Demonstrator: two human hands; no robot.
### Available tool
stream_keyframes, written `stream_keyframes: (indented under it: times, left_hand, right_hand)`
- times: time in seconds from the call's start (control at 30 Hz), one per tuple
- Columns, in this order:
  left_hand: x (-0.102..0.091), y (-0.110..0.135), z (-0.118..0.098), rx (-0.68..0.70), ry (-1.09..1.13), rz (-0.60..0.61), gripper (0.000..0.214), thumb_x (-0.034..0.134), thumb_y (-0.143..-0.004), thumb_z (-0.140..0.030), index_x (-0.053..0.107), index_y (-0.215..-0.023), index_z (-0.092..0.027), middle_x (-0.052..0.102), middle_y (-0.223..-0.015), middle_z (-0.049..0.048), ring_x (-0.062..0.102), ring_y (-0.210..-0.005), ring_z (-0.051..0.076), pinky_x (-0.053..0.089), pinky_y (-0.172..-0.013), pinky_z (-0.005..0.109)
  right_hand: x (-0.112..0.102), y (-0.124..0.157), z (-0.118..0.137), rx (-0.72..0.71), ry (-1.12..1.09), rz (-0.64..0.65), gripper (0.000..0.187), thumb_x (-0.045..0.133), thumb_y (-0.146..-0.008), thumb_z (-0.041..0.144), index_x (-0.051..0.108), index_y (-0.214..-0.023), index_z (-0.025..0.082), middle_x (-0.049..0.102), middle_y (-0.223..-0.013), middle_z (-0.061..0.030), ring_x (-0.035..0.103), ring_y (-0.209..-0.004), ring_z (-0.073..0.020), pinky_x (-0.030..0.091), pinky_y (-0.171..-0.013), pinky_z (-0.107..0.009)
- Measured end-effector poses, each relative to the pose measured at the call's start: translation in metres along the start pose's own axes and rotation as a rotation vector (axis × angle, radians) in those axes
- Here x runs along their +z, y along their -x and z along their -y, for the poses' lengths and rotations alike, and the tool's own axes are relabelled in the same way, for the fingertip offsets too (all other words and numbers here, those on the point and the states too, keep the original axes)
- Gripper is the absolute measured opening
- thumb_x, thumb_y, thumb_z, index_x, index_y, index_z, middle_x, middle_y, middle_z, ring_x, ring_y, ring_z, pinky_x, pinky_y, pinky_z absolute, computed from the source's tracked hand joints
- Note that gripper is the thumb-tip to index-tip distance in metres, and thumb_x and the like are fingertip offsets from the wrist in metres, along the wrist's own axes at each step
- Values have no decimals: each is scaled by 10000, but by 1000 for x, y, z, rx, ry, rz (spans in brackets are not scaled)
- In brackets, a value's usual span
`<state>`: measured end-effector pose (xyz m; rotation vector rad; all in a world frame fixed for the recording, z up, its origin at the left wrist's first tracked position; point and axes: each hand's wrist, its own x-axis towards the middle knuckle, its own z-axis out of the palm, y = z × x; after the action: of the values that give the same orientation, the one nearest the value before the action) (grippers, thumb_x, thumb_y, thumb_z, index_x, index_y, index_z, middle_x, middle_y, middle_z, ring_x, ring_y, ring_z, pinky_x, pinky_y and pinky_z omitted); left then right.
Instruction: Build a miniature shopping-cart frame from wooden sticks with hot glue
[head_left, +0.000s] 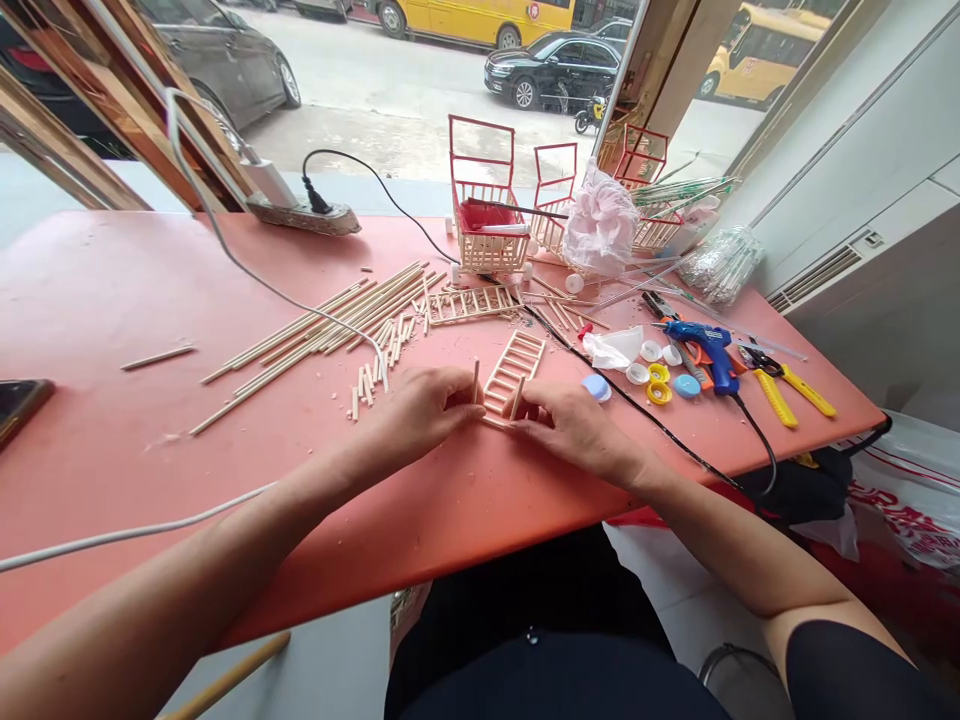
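Note:
My left hand point(420, 410) and my right hand point(574, 430) meet at the near end of a small ladder-like wooden stick frame point(514, 365) lying on the pink table point(112, 320). The left hand's fingers are curled and pinch a short upright stick point(475, 378) at the frame's left corner. A second short stick point(517, 396) at the frame's near right corner is pinched by the fingers of the right hand. A loose pile of long and short wooden sticks point(337, 325) lies just left of the frame.
A second stick ladder point(472, 303) lies behind. Small red-and-wood model carts point(487, 225) stand at the back. A blue glue gun point(705, 345), yellow-handled pliers point(787, 385), bottle caps point(656, 380) and a black cable point(645, 410) lie to the right. A power strip point(304, 212) and white cord point(225, 250) are at left.

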<state>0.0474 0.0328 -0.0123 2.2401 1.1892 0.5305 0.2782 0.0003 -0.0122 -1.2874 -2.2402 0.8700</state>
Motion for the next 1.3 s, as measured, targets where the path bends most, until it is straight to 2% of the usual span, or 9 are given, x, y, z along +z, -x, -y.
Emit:
stream_keyframes:
  times: [0.2,0.5,0.7,0.93,1.3]
  left_hand:
    - [2,0,0,4,9,-1,164,622,-852,-286,688,-746,-180,684,-688,5,592,-642,162,391,-632,263]
    - [5,-1,7,57,1,-21,117,628,-831,-246,694,-753,-189,685,-707,8,605,-661,168,412,-643,260]
    - [2,-2,6,37,26,7,100,623,-813,-191,696,-744,-185,711,-750,17,639,-702,174,429,-678,263]
    - [5,-2,5,24,30,1,107,619,-812,-212,702,-749,-188,715,-743,20,631,-693,180,434,-666,267]
    - [5,-4,4,4,6,13,89,637,-788,-153,697,-727,-178,712,-738,21,639,-696,183,429,-667,267]
  right_hand:
    - [1,-2,0,-11,6,49,52,658,-946,197,688,-909,175,713,-893,-20,614,-801,-157,440,-748,-271]
    - [-2,-6,-3,-32,23,87,48,669,-929,144,669,-891,173,710,-894,-27,615,-804,-166,442,-758,-278]
    - [-1,-5,-4,-36,28,87,24,663,-942,153,671,-941,176,707,-947,-37,618,-847,-181,450,-783,-293]
    - [2,-5,-5,-46,33,75,91,658,-932,128,620,-876,190,686,-932,-28,610,-844,-179,452,-796,-295]
    - [4,-6,-9,-60,49,74,63,650,-938,135,634,-906,187,688,-959,-32,608,-857,-179,451,-808,-297]
